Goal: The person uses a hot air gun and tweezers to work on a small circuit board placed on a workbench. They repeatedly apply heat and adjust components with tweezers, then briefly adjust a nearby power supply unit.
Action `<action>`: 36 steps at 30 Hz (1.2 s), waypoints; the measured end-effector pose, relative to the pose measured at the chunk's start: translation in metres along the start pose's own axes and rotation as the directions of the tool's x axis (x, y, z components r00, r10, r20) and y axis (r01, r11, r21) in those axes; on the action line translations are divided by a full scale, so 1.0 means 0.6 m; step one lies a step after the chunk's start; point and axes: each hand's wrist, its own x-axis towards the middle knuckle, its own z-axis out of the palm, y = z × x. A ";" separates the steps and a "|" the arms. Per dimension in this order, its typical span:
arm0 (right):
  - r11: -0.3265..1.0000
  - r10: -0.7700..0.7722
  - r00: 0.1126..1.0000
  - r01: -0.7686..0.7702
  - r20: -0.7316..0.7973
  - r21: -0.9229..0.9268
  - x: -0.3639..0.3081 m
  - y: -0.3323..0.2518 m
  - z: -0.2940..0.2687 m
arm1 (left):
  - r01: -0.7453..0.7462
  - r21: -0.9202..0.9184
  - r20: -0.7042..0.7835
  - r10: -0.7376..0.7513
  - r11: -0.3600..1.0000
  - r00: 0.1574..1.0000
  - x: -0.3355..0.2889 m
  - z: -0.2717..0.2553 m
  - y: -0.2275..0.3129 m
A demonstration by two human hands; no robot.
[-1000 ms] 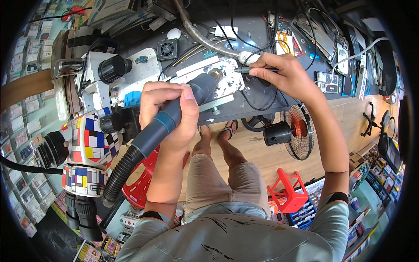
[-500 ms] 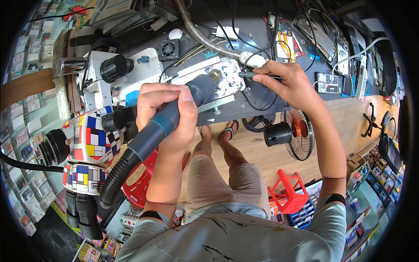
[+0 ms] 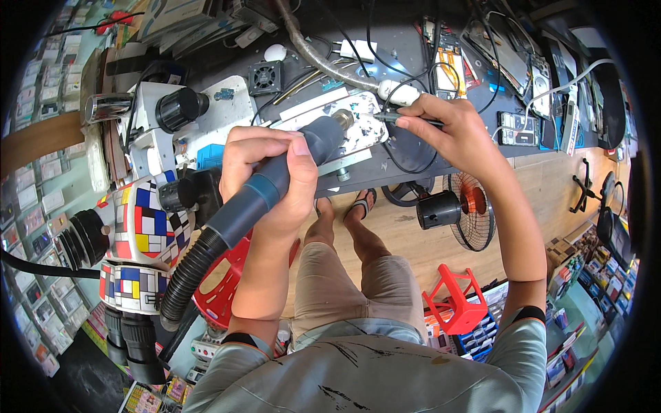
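Observation:
My left hand is wrapped round the dark handle of a hot air gun, thumb on top. A ribbed black hose runs from its lower end. The gun's metal nozzle points over a white and silver work plate on the bench, where small details are too bright to make out. In my right hand, thin dark tweezers are pinched between thumb and fingers. Their tip reaches the plate's right side, close to the nozzle; whether it touches anything there I cannot tell.
A microscope with a colour-block pattern stands at left. A small square fan, cables and a white plug adapter lie behind the plate. Opened phones sit at right. Below the bench are a round fan and a red stool.
My left hand and the hot air gun have shifted slightly right, bringing the nozzle nearer the tweezers. My right hand has barely moved, its tweezers tip edging slightly left.

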 end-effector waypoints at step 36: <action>0.960 0.163 0.987 -0.160 0.005 0.230 0.007 0.012 0.016 | -0.041 -0.013 -0.006 0.041 0.999 0.999 0.005 -0.004 -0.006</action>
